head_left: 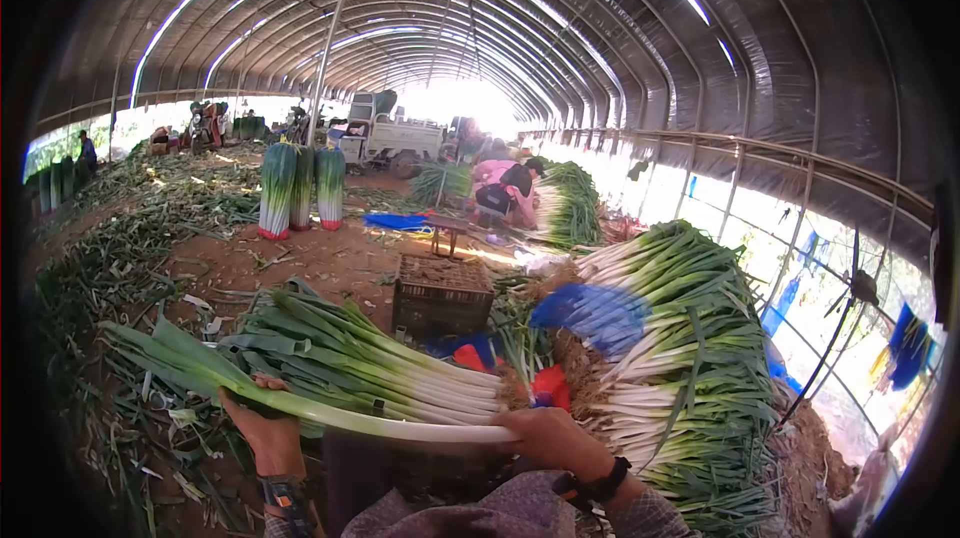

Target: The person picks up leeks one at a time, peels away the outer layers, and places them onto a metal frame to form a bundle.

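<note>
A long green onion (370, 424) with a white shaft and green leaves lies across in front of me, held by both hands. My left hand (262, 430) is closed around its green part, fingertips showing above the stalk. My right hand (560, 441) is closed on the white end at the right; the root tip is hidden. Just behind it lies a bunch of green onions (400, 368), roots to the right. To the right of my right hand is a large pile of green onions (670, 388), white ends toward me and leaves outward.
A brown plastic crate (440, 296) stands ahead, with a blue translucent sheet (592, 316) by the pile. Tied upright bundles (280, 190) stand further off. Another person (508, 188) crouches by a second pile. A white truck (405, 141) is behind. Leaf scraps cover the ground at left.
</note>
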Action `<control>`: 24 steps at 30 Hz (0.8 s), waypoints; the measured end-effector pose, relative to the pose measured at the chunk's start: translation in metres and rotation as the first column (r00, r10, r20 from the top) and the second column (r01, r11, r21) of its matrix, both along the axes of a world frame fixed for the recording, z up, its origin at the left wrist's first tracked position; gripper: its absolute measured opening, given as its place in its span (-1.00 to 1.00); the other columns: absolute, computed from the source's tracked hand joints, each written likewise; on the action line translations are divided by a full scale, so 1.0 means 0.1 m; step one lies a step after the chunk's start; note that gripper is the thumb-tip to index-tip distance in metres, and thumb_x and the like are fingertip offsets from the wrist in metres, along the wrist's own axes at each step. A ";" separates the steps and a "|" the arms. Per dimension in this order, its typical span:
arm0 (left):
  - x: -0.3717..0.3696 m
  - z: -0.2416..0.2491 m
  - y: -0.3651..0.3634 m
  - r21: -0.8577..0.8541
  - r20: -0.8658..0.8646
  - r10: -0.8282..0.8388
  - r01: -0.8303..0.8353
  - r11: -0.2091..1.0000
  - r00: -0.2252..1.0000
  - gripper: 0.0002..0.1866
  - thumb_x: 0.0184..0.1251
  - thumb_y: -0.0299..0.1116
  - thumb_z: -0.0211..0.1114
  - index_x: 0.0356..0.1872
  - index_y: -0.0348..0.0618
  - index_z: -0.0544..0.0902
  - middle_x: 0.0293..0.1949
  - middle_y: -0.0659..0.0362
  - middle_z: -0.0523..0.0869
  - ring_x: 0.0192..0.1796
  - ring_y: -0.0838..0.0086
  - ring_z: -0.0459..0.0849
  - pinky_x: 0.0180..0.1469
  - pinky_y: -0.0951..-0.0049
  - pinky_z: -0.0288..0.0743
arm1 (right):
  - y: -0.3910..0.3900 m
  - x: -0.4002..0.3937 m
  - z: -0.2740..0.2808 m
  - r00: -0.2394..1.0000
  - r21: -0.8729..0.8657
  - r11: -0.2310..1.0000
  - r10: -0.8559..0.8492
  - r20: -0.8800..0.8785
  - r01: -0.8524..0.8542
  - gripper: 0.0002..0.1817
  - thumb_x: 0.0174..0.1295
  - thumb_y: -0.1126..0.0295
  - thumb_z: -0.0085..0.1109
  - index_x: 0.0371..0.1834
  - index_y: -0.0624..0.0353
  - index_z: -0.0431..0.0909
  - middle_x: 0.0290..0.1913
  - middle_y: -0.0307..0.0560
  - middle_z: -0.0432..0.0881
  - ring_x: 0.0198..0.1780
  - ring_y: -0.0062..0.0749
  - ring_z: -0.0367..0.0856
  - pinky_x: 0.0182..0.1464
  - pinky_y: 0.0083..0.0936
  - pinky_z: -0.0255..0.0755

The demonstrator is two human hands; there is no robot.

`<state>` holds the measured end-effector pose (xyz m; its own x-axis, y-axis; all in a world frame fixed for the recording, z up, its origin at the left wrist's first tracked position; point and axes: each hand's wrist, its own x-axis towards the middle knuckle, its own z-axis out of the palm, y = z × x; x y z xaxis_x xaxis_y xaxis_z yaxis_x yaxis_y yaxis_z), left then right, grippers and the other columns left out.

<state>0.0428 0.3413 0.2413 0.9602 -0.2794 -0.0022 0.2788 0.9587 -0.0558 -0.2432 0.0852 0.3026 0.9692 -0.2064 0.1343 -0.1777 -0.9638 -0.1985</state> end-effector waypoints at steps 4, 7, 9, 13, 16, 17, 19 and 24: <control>0.02 0.02 0.15 0.014 -0.012 0.040 -0.040 0.999 0.999 -0.50 0.47 0.13 0.03 -0.31 -0.19 0.47 -0.39 0.17 0.50 -0.36 0.40 0.51 -0.24 0.42 0.56 | -0.11 0.00 -0.07 0.999 -0.009 1.000 -0.018 0.036 0.019 -0.64 0.20 0.16 0.25 0.04 -0.02 0.59 -0.19 0.03 0.72 -0.14 -0.02 0.71 -0.10 -0.20 0.56; 0.09 -0.07 0.25 0.016 -0.009 0.056 -0.056 0.998 0.998 -0.51 0.48 0.12 0.03 -0.34 -0.18 0.46 -0.39 0.17 0.50 -0.36 0.40 0.51 -0.24 0.43 0.56 | -0.16 -0.03 -0.10 0.998 -0.009 1.000 -0.027 0.058 0.027 -0.67 0.21 0.18 0.23 0.03 -0.04 0.59 -0.21 0.01 0.73 -0.15 -0.01 0.72 -0.13 -0.18 0.56; 0.12 -0.08 0.26 0.003 -0.015 0.056 -0.056 0.998 0.998 -0.50 0.48 0.13 0.02 -0.34 -0.18 0.46 -0.40 0.17 0.50 -0.36 0.40 0.52 -0.24 0.43 0.55 | -0.23 -0.07 -0.08 0.996 -0.018 0.998 -0.055 0.071 0.056 -0.66 0.18 0.19 0.28 0.02 -0.03 0.60 -0.24 0.00 0.72 -0.17 -0.02 0.72 -0.15 -0.20 0.56; 0.24 -0.12 0.24 0.031 -0.003 0.103 -0.103 0.994 0.995 -0.50 0.48 0.14 0.01 -0.32 -0.18 0.45 -0.40 0.18 0.49 -0.36 0.41 0.52 -0.24 0.44 0.55 | -0.43 -0.14 -0.03 0.984 -0.031 0.986 -0.162 0.077 0.165 -0.63 0.15 0.19 0.32 0.03 -0.02 0.60 -0.28 0.00 0.71 -0.19 -0.02 0.71 -0.20 -0.17 0.55; 0.26 -0.02 0.25 0.048 -0.067 0.113 -0.110 0.993 0.991 -0.49 0.49 0.16 -0.01 -0.30 -0.17 0.44 -0.39 0.18 0.50 -0.36 0.43 0.52 -0.24 0.45 0.54 | -0.62 -0.09 -0.11 0.973 -0.049 0.974 -0.217 0.080 0.221 -0.62 0.15 0.19 0.32 0.04 0.00 0.58 -0.29 0.03 0.71 -0.18 0.00 0.71 -0.18 -0.13 0.55; 0.32 -0.04 0.24 0.055 -0.065 0.120 -0.117 0.992 0.991 -0.49 0.49 0.16 -0.01 -0.29 -0.17 0.44 -0.39 0.18 0.50 -0.36 0.43 0.52 -0.23 0.45 0.54 | -0.68 -0.07 -0.13 0.969 -0.056 0.969 -0.234 0.082 0.239 -0.61 0.14 0.20 0.32 0.04 0.01 0.58 -0.30 0.05 0.70 -0.18 0.00 0.70 -0.16 -0.13 0.55; 0.41 -0.09 0.22 0.071 -0.074 0.133 -0.128 0.989 0.988 -0.48 0.49 0.17 -0.01 -0.29 -0.17 0.43 -0.39 0.18 0.50 -0.36 0.44 0.52 -0.23 0.46 0.55 | -0.77 -0.05 -0.09 0.972 0.029 0.977 -0.215 0.091 0.213 -0.58 0.14 0.22 0.32 0.06 0.06 0.57 -0.24 0.09 0.69 -0.13 0.02 0.69 -0.11 -0.13 0.54; 0.52 -0.15 0.10 0.090 -0.041 0.173 -0.168 0.982 0.984 -0.51 0.52 0.13 -0.03 -0.28 -0.18 0.42 -0.39 0.18 0.47 -0.34 0.43 0.52 -0.20 0.47 0.55 | -1.13 -0.01 0.14 0.942 0.029 0.946 -0.325 0.077 0.324 -0.57 0.12 0.23 0.32 0.06 0.12 0.59 -0.08 0.15 0.64 -0.02 0.07 0.63 0.02 -0.15 0.51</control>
<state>0.0947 0.3510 0.2265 0.9919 -0.1083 -0.0666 0.1098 0.9938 0.0197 -0.2441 -0.0282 0.3165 0.8354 -0.5109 0.2027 -0.4636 -0.8531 -0.2393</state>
